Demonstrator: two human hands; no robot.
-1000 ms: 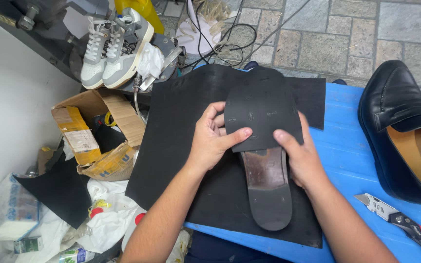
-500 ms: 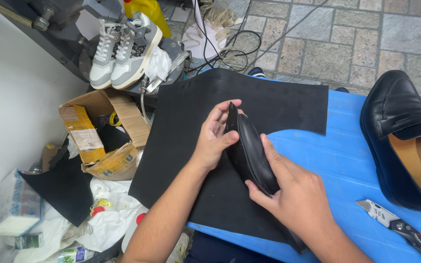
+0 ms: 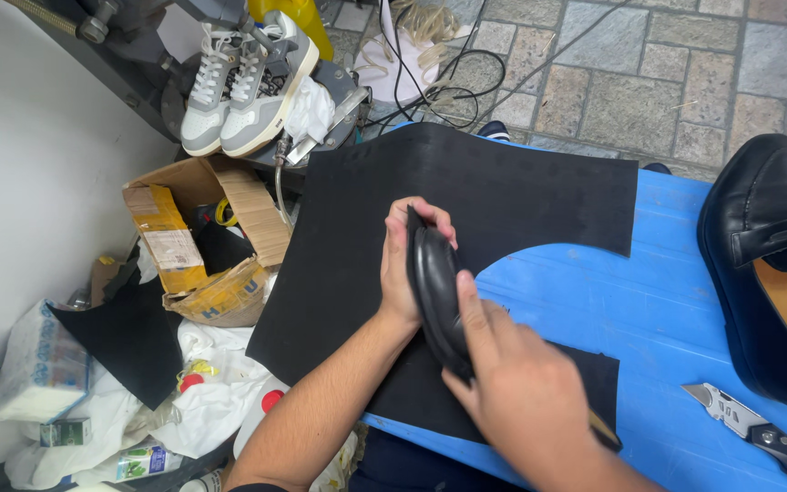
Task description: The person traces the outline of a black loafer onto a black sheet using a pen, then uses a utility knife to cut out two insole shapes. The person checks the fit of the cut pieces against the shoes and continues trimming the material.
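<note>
Two hands grip a black leather shoe [image 3: 437,296] on edge over a black rubber sheet [image 3: 466,196] on the blue desk [image 3: 676,310]: right hand [image 3: 512,383] at the near end, left hand [image 3: 409,264] at the far end. Its long axis runs near-to-far, tipped slightly leftward.

Bare blue table surface [image 3: 649,301] lies open between the black rubber sheet [image 3: 466,182] and the black leather loafer [image 3: 767,264] at the right edge; a grey utility knife [image 3: 749,428] blocks the near right corner
</note>
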